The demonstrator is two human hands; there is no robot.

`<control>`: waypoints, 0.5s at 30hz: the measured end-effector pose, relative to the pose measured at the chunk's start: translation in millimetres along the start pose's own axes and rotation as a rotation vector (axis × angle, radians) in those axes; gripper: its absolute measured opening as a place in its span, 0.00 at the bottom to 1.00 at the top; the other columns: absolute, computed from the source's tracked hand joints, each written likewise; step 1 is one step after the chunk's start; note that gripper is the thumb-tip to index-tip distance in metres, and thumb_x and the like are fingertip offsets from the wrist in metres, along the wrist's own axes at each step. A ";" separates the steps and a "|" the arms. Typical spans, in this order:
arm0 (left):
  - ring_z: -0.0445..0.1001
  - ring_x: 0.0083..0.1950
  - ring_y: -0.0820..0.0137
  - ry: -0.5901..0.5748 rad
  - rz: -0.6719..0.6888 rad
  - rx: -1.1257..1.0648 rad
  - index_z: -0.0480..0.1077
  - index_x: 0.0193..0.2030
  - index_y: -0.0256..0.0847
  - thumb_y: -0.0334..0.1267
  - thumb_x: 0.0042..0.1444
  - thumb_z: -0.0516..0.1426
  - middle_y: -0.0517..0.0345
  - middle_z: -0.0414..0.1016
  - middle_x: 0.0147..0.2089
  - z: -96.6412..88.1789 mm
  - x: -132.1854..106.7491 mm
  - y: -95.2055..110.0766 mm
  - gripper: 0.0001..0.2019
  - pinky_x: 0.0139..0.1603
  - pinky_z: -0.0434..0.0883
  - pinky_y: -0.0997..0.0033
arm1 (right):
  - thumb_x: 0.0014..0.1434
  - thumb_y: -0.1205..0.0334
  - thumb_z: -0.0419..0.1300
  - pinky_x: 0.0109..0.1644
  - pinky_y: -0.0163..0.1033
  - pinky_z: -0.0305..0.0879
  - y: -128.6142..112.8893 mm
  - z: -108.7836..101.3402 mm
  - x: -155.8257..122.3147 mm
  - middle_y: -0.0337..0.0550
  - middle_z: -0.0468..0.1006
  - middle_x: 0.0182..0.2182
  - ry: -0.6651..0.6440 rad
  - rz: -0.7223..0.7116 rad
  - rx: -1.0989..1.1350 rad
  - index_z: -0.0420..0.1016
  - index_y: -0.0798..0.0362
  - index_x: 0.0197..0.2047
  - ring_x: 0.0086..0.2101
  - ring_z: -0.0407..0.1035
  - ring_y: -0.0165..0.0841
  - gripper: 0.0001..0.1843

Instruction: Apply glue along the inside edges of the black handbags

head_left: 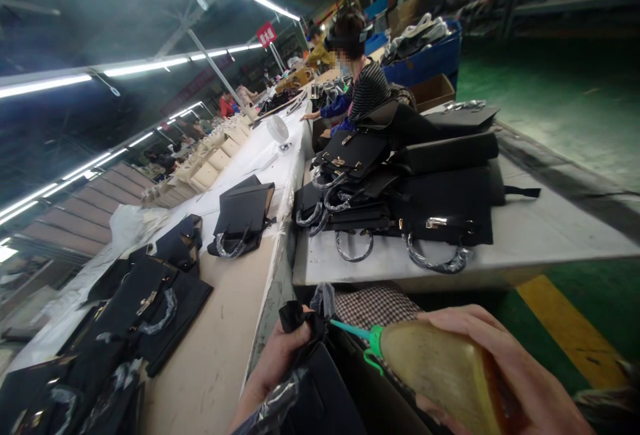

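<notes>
Low in the head view, my left hand (285, 349) is closed around the edge of a black handbag (325, 391), whose handle is wrapped in clear plastic. My right hand (505, 361) grips a yellowish squeeze bottle (430, 365) with a green cap. The bottle's thin teal nozzle (350, 328) points left, its tip at the bag's edge beside my left fingers. Whether anything flows from the tip I cannot tell. Part of the bag runs out of view at the bottom, and the bottle hides some of it.
Black handbags (445, 208) are piled on the white table (565, 221) ahead. More bags (145, 301) lie on the long bench (210, 328) at left, with a small fan (277, 129) farther along. A person in a striped top (370, 88) sits beyond the pile, near a blue bin (430, 61).
</notes>
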State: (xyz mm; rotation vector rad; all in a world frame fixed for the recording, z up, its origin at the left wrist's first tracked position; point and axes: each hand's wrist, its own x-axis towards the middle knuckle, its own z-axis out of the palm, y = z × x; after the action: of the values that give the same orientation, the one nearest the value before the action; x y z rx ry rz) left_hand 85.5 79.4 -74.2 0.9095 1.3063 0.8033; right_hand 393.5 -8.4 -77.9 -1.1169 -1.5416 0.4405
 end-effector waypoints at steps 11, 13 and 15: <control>0.72 0.37 0.69 -0.029 -0.016 -0.057 0.81 0.38 0.38 0.50 0.39 0.77 0.58 0.77 0.35 15.8 2.4 7.8 0.23 0.42 0.69 0.71 | 0.60 0.53 0.68 0.45 0.44 0.83 9.0 -13.5 6.7 0.50 0.78 0.48 -0.052 -0.017 -0.123 0.66 0.45 0.62 0.41 0.79 0.47 0.29; 0.74 0.40 0.67 -0.052 -0.039 -0.040 0.82 0.38 0.38 0.49 0.40 0.77 0.57 0.79 0.37 18.3 3.5 11.2 0.23 0.45 0.70 0.70 | 0.60 0.53 0.67 0.45 0.48 0.83 9.0 -17.9 11.1 0.50 0.78 0.48 -0.040 0.014 -0.147 0.67 0.43 0.61 0.41 0.80 0.50 0.27; 0.75 0.42 0.65 -0.104 -0.078 0.008 0.83 0.41 0.38 0.51 0.41 0.76 0.56 0.81 0.39 18.7 6.4 14.8 0.23 0.47 0.70 0.69 | 0.61 0.53 0.66 0.47 0.52 0.83 8.7 -24.0 17.1 0.50 0.78 0.49 -0.067 0.049 -0.178 0.66 0.42 0.62 0.42 0.79 0.52 0.27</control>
State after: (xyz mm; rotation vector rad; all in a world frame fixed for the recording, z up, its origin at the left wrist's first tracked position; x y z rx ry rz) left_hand 105.0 89.7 -63.0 0.8895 1.2471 0.6820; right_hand 420.2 3.1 -67.9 -1.2911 -1.6398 0.3828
